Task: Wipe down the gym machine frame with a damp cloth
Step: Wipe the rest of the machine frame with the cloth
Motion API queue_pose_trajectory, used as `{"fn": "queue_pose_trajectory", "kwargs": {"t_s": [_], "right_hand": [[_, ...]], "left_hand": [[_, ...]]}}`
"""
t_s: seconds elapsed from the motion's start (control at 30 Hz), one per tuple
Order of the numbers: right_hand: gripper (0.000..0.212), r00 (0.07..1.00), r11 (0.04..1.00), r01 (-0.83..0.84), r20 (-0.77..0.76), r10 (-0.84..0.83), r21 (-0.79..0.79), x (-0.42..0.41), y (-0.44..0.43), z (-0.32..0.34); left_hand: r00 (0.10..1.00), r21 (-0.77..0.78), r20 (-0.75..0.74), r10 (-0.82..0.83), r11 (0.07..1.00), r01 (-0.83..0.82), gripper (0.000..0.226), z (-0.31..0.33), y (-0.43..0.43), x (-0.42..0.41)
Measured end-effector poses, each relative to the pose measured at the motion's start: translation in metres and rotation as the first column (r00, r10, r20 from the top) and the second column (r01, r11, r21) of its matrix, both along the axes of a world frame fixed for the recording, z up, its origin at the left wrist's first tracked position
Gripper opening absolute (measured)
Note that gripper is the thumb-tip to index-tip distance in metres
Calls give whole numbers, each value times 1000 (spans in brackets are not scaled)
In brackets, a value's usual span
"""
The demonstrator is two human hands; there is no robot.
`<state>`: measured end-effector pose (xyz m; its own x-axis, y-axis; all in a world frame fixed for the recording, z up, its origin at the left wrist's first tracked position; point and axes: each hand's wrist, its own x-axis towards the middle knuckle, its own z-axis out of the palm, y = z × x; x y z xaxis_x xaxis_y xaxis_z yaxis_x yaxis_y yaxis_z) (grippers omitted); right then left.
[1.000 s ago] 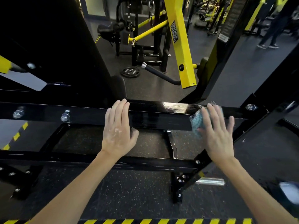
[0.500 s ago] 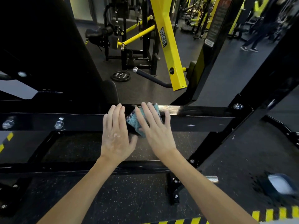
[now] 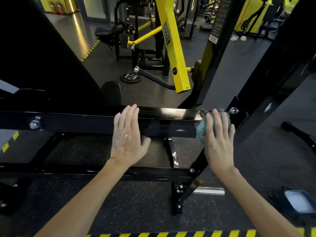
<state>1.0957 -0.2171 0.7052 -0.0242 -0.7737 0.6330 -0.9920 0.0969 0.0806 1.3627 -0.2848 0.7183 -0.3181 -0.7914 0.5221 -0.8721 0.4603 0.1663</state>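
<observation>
Head view: teal mesh cloth [image 3: 199, 133], pressed under straight, spread right-hand fingers [image 3: 216, 121], is best drawn flat along glossy black steel beam [image 3: 85, 122].

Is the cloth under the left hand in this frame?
No, the right hand presses the teal cloth against the black crossbar near its right end, while the left hand lies flat on bare metal.

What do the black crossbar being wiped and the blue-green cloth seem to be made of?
The black horizontal crossbar looks like gloss-painted steel: it mirrors light and carries a silver bolt. The blue-green cloth under the right hand seems soft fabric, probably mesh-faced; a netted edge shows.
</observation>
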Motion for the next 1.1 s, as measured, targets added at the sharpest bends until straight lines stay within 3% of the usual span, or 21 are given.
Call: {"fn": "queue_pose_trajectory", "kwargs": {"t_s": [0.07,0.27,0.4,0.47,0.6,0.7,0.93,1.1], "right_hand": [[68,998,998,-62,-32,62,-4,24,-11,0],[79,951,965,-256,-165,262,60,99,-41,7],[90,946,962,-251,-183,266,104,55,-30,14],[82,955,969,-239,-169,245,60,21,-20,14],[89,987,987,-150,-54,153,51,-21,-4,12],[83,988,988,-153,29,152,5,-2,-9,10],[69,950,952,-305,-75,302,-29,101,-45,14],[73,926,934,-358,-120,357,17,55,-30,24]], "left_hand": [[1000,4,5,-3,1000,3,85,1,4,-7],[1000,0,12,-15,1000,15,87,3,10,-21],[995,2,87,-46,999,46,85,7,8,-10],[994,-13,93,-52,999,53,83,7,7,-9],[998,-19,57,-28,999,29,83,2,7,-15],[997,-18,70,-23,1000,24,88,-1,6,-17],[999,-45,47,-24,999,26,86,-2,5,-16],[995,-42,85,-58,997,62,81,-1,4,-9]]}}
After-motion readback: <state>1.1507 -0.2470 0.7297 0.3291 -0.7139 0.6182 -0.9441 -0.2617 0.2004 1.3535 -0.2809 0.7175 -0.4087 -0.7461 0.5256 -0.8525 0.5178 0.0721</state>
